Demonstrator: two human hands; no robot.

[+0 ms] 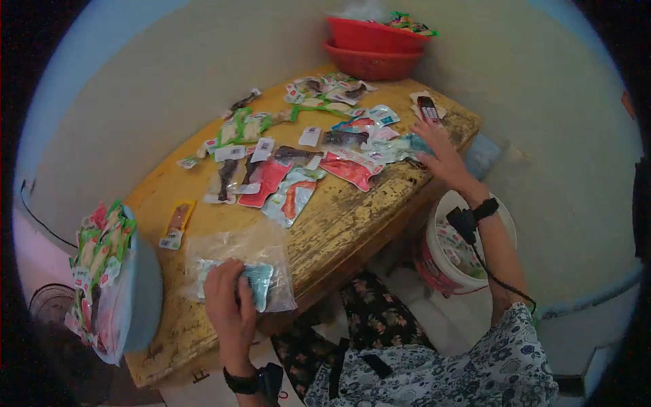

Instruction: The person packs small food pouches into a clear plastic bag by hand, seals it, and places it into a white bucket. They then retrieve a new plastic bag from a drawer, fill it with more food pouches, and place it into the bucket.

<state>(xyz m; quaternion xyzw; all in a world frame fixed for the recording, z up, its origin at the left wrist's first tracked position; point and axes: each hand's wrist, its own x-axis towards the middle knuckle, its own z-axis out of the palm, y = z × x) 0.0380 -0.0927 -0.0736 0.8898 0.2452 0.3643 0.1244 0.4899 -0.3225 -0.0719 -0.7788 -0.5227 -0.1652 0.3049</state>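
My left hand [230,295] is closed on a shiny blue-and-silver snack packet [259,283], which lies over a clear plastic bag [234,245] near the table's front edge. Farther off, my right hand [442,154] reaches to the right end of a pile, thumb and fingers apart around a blue packet [416,142]. Beside that hand are a red-and-white packet [351,168] and a clear pack with a dark drumstick-like piece [346,138]. More sealed packs spread leftward, among them a pink packet [266,183] and a blue-and-white one [293,197].
A worn yellow table [346,224] carries everything. A phone [428,108] lies by its right corner. Stacked red basins [374,57] stand at the back. At left is a light-blue basin [144,285] of packets; a white bucket [500,203] with packets stands below right.
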